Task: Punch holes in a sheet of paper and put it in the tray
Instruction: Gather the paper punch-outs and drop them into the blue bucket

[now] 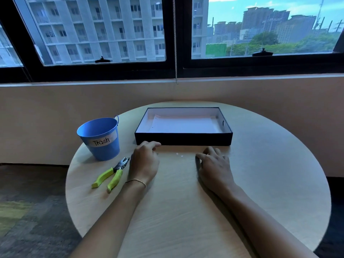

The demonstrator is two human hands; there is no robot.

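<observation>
A white sheet of paper [183, 125] with small holes along its left edge lies flat inside the black tray [183, 139] at the far middle of the round table. The hole punch [111, 173], with lime-green handles and a metal head, lies on the table left of my left hand. My left hand [145, 161] rests on the table just in front of the tray's left corner, fingers loosely curled and holding nothing. My right hand [214, 165] lies palm down in front of the tray, fingers apart and empty. Two tiny white paper dots [179, 155] sit between my hands.
A blue bucket [100, 138] labelled "Trash" stands at the table's left, behind the punch. The round wooden table [186, 211] ends close to a beige wall under a window. Dark carpet lies to the left, below the table's edge.
</observation>
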